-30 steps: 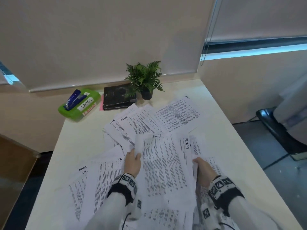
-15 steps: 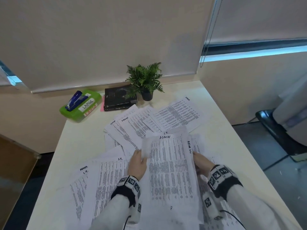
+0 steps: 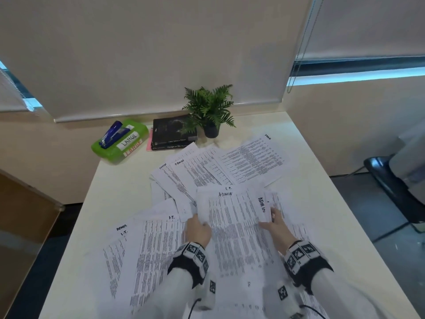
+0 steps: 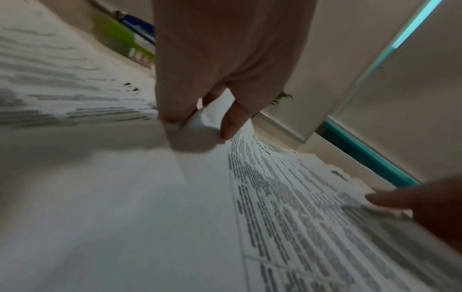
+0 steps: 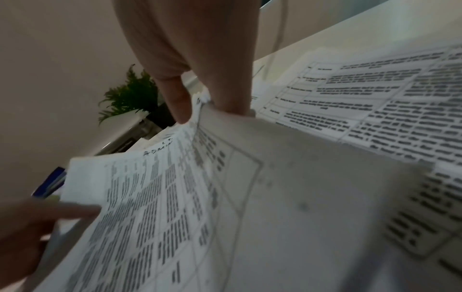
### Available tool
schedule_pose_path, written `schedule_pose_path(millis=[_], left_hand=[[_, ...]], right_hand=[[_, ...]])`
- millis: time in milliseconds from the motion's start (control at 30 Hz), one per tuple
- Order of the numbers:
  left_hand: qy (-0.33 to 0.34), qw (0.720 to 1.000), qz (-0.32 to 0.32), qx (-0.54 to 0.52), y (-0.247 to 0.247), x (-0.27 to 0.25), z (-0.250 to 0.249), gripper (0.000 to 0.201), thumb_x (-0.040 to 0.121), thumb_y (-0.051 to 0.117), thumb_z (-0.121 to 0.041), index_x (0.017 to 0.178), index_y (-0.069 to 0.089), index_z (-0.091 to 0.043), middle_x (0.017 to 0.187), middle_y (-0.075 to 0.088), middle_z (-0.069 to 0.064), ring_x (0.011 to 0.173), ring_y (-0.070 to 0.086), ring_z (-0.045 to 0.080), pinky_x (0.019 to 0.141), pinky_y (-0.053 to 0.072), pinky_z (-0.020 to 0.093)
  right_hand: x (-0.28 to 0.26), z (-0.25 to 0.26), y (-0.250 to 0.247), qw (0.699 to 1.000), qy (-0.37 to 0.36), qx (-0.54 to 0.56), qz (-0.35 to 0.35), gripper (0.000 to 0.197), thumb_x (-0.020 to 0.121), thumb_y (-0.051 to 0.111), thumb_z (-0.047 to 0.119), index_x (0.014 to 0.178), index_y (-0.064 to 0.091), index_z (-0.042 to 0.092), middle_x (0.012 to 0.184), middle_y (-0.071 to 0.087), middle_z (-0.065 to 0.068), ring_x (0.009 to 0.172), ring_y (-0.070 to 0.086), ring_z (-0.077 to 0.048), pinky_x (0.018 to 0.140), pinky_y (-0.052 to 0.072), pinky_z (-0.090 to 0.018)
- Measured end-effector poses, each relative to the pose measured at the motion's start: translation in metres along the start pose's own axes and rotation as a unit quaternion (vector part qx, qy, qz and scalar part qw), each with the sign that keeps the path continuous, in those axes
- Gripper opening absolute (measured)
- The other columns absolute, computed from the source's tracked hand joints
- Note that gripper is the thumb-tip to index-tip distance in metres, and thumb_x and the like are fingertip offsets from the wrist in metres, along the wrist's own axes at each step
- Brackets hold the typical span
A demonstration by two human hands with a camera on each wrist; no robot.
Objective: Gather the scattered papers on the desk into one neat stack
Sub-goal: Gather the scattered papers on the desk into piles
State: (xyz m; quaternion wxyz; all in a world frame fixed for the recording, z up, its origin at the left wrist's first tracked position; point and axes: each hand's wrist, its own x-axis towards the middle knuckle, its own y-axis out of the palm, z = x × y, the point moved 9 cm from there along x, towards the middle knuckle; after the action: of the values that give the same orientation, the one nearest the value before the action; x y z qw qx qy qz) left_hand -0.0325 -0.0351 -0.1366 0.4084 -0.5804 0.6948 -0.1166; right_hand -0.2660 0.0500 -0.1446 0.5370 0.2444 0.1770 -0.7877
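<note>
Printed sheets lie scattered over the white desk (image 3: 115,192). A loose bundle of papers (image 3: 234,229), its top sheet marked ADMIN, lies between my hands at the desk's middle. My left hand (image 3: 198,223) pinches the bundle's left edge (image 4: 197,126) between thumb and fingers. My right hand (image 3: 269,221) pinches the right edge (image 5: 200,116), where a sideways sheet sticks out. More sheets fan out beyond the bundle (image 3: 230,164) and to its left (image 3: 147,249). Others lie under my forearms.
At the back of the desk stand a green box (image 3: 128,146) with a blue stapler (image 3: 111,133) on it, two black books (image 3: 173,132) and a small potted plant (image 3: 209,111). A black chair base (image 3: 391,180) is on the floor to the right.
My hands have come closer together, squeezing the sheets between them into a tighter bundle. The ADMIN sheet now lies straighter on top.
</note>
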Motion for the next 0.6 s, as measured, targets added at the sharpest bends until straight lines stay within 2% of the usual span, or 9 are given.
schedule_pose_path(millis=[100,167,267,333,367,400,467,533,600], left_hand=[[0.006,0.999,-0.002,0.035,0.006,-0.004,-0.009,0.056,0.094,0.048,-0.017,0.145,0.026,-0.007,0.130,0.042,0.015,0.110,0.049,0.025,0.095,0.047,0.033],[-0.015,0.996,-0.048,0.071,-0.002,-0.009,-0.009,0.065,0.090,0.053,-0.023,0.145,0.020,-0.013,0.142,0.030,0.014,0.130,0.033,0.030,0.109,0.030,0.045],[-0.046,0.993,-0.051,0.100,-0.007,-0.017,-0.002,0.068,0.089,0.052,-0.029,0.145,0.016,-0.011,0.146,0.022,0.017,0.135,0.025,0.033,0.110,0.027,0.046],[-0.059,0.988,-0.022,0.142,-0.005,-0.024,0.005,0.058,0.092,0.045,-0.032,0.141,0.024,-0.008,0.142,0.025,0.018,0.131,0.027,0.031,0.107,0.033,0.044],[-0.064,0.986,-0.006,0.153,-0.002,-0.027,0.008,0.054,0.093,0.042,-0.032,0.138,0.027,-0.008,0.140,0.026,0.017,0.130,0.027,0.031,0.105,0.034,0.044],[-0.066,0.985,0.008,0.160,0.001,-0.029,0.010,0.051,0.094,0.040,-0.033,0.138,0.029,-0.008,0.140,0.026,0.017,0.131,0.027,0.031,0.105,0.034,0.045],[-0.060,0.983,0.026,0.171,0.007,-0.031,0.011,0.052,0.095,0.037,-0.033,0.141,0.027,-0.011,0.142,0.025,0.018,0.132,0.025,0.033,0.106,0.032,0.046],[-0.045,0.985,0.038,0.161,0.008,-0.032,0.010,0.056,0.096,0.036,-0.032,0.147,0.018,-0.018,0.143,0.024,0.019,0.134,0.025,0.036,0.108,0.030,0.046],[-0.020,0.990,0.051,0.132,0.004,-0.032,0.009,0.057,0.097,0.034,-0.031,0.149,0.013,-0.026,0.142,0.026,0.018,0.130,0.035,0.035,0.107,0.035,0.045]], right_hand=[[-0.003,0.005,-0.001,0.998,-0.035,-0.033,-0.044,0.084,0.080,0.063,-0.004,0.141,0.016,0.029,0.154,0.017,-0.008,0.141,0.021,-0.032,0.113,0.023,-0.053],[-0.005,0.005,-0.009,0.996,-0.025,0.015,-0.085,0.085,0.077,0.067,-0.004,0.141,0.017,0.024,0.150,0.024,-0.018,0.137,0.028,-0.034,0.112,0.027,-0.051],[-0.004,-0.012,-0.026,0.988,0.028,0.034,-0.150,0.068,0.073,0.074,0.008,0.128,0.033,0.009,0.126,0.047,-0.021,0.116,0.050,-0.036,0.102,0.041,-0.051],[-0.004,-0.026,-0.023,0.991,0.079,-0.001,-0.112,0.078,0.063,0.080,0.034,0.123,0.045,-0.001,0.105,0.055,-0.013,0.097,0.057,-0.033,0.092,0.047,-0.050],[-0.007,-0.028,-0.018,0.991,0.094,-0.029,-0.089,0.078,0.068,0.075,0.038,0.127,0.045,-0.003,0.108,0.056,-0.014,0.099,0.057,-0.033,0.091,0.046,-0.046],[-0.010,-0.029,-0.013,0.990,0.106,-0.055,-0.071,0.074,0.077,0.067,0.035,0.134,0.040,-0.003,0.122,0.052,-0.016,0.111,0.052,-0.035,0.095,0.042,-0.047],[-0.010,-0.032,-0.006,0.988,0.113,-0.093,-0.038,0.074,0.087,0.059,0.020,0.147,0.020,0.003,0.149,0.028,-0.018,0.134,0.032,-0.037,0.106,0.032,-0.049],[-0.013,-0.027,0.007,0.990,0.090,-0.109,0.012,0.084,0.087,0.055,-0.001,0.150,0.000,0.008,0.155,0.013,-0.020,0.140,0.023,-0.037,0.110,0.028,-0.050],[-0.017,-0.019,0.010,0.989,0.058,-0.131,0.029,0.088,0.085,0.049,-0.014,0.150,-0.003,0.012,0.154,0.012,-0.019,0.140,0.021,-0.038,0.110,0.028,-0.051]])
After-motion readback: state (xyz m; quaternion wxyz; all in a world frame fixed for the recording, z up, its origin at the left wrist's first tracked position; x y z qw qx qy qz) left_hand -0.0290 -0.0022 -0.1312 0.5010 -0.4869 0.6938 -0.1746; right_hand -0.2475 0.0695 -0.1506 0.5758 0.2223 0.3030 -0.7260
